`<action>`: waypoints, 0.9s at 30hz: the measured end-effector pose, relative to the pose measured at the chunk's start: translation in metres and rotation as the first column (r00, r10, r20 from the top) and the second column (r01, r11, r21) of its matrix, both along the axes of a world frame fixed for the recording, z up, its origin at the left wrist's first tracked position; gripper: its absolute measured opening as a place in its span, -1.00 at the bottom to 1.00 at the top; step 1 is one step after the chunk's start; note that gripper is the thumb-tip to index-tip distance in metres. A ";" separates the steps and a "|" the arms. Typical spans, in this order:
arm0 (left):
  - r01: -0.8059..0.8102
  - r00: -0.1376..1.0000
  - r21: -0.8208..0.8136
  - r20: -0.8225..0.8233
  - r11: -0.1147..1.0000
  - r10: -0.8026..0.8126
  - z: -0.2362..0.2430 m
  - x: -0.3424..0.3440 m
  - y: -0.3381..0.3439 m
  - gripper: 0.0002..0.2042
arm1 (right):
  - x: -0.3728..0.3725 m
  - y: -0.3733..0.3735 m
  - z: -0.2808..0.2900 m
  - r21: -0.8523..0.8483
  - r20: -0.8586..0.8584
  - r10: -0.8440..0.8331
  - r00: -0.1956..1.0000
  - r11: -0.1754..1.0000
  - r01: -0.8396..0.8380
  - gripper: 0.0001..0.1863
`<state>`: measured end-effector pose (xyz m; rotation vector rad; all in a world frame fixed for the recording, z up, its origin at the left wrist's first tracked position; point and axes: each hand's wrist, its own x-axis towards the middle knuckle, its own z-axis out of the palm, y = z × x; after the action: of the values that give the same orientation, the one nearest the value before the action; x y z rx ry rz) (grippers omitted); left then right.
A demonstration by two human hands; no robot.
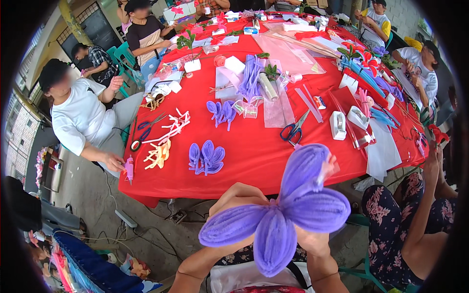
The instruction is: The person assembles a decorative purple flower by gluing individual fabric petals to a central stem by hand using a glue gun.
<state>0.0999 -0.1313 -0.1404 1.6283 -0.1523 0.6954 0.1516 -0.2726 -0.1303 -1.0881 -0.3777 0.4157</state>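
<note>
Flower [274, 215]: four petals [273, 249] seem joined | left hand [237, 195], right hand [314, 242]: behind flower, grips hidden, cannot tell | petal groups [213, 158] beyond flower's left perhaps remain unused

One large purple flower [274, 218] with four petals [274, 246], two white tape dispensers [337, 128], one red tablecloth [254, 156]

A broad desk [249, 168] draped in smooth red cloth stands on a rough gray concrete floor [159, 232], where thin cables [108, 190] trail at left. Green plastic chairs [126, 56] stand far left, near a yellowish round post [73, 23]. A gray concrete-block wall [406, 19] rises far right, in pale daylight.
</note>
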 end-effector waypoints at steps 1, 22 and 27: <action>-0.008 1.000 0.001 -0.005 1.000 0.008 -0.002 0.000 0.000 -0.77 | 0.002 -0.002 0.000 -0.108 0.114 -0.008 0.993 0.994 0.020 -0.71; -0.036 0.993 -0.427 -0.114 0.904 -0.014 -0.019 0.038 0.007 -0.83 | 0.036 0.048 -0.025 -0.027 -0.010 -0.151 0.989 0.988 0.150 -0.91; -0.133 0.983 -0.468 -0.177 0.874 0.055 -0.036 0.045 0.013 -0.86 | 0.040 0.056 -0.036 -0.008 -0.088 -0.159 0.983 0.987 0.159 -0.90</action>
<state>0.1452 -0.1188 -0.1766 1.2083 0.2066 0.6151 0.1917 -0.2165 -0.1662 -1.0879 -0.2101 0.3208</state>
